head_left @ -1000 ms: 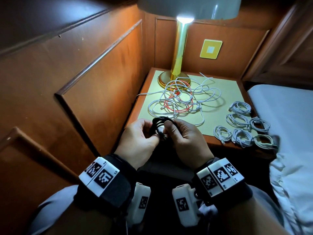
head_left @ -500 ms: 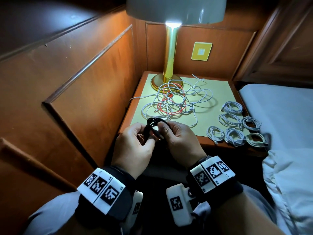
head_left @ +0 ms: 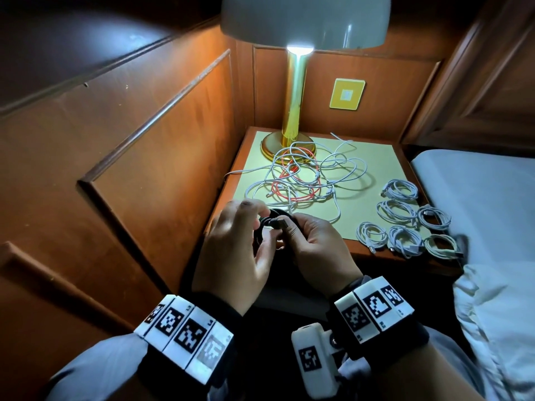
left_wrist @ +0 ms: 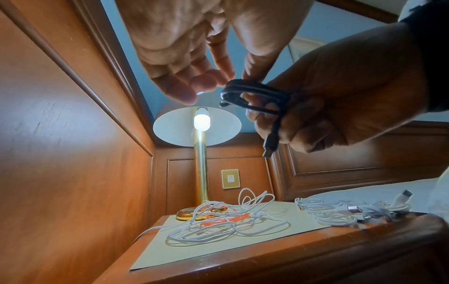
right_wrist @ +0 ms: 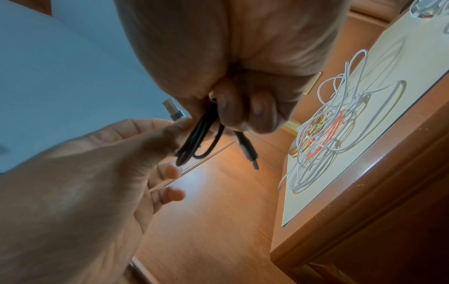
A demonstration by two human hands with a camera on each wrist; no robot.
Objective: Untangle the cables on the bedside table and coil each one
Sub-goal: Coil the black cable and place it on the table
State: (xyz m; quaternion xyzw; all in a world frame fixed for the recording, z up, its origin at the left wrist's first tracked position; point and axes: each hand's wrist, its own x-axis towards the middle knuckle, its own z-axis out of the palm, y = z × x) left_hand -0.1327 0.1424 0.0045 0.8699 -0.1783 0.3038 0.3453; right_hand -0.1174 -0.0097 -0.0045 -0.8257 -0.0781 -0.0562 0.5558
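Right now both hands are up in front of the bedside table (head_left: 373, 257), at 6 o'clock of its mat in the head view, sharing one black cable (head_left: 276, 219) wound into a small coil. The right hand (head_left: 317, 250) has its fingers curled tight round the bundle, and in the left wrist view one plug of the cable (left_wrist: 268, 151) hangs down below its knuckles. The left hand (head_left: 237, 250) is looser: its thumb and first finger touch the coil beside a metal plug (right_wrist: 173, 110), while its other fingers spread in an easy curve, closed on nothing.

On the table lies one tangle of white cables (head_left: 311, 180), with a single orange-red cable (head_left: 292, 195) threaded through it; how many white ones are in the heap I cannot tell. The tangle runs up to 12 o'clock, where some loops lie over the brass foot of the one lit lamp (head_left: 295, 111). At 3 to 4 o'clock of the tangle, well apart from it, sit six coiled white cables (head_left: 402, 224), grouped close together near the table's right edge, next to the bed (head_left: 477, 204).
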